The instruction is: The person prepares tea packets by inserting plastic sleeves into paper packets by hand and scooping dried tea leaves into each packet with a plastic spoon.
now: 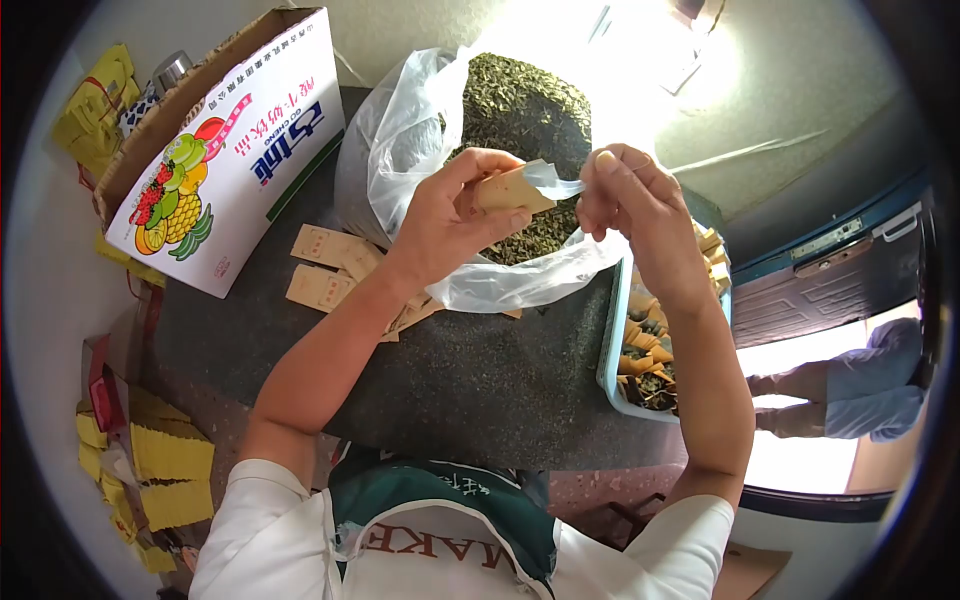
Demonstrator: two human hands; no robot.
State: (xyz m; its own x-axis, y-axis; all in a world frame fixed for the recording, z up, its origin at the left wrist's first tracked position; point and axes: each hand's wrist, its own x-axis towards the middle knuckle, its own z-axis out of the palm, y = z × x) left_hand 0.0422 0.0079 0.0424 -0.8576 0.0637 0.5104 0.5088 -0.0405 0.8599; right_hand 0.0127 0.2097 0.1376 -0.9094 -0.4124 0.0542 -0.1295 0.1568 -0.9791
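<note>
My left hand [450, 215] is wrapped round a small tan paper packet [508, 192], held tilted over a clear plastic bag [395, 150] full of dried green leaves [525, 105]. A whitish translucent liner [550, 180] sticks out of the packet's open end. The fingers of my right hand [632, 190] pinch the far tip of that liner, to the right of the packet. Several flat tan packets [325, 285] lie on the dark table [470, 375] left of the bag.
At the right, a light blue basket [607, 375] holds several filled packets. A white printed carton [235, 150] stands at the left. Yellow bundles [170, 465] lie at the lower left. Another person's legs [840, 395] show near the doorway.
</note>
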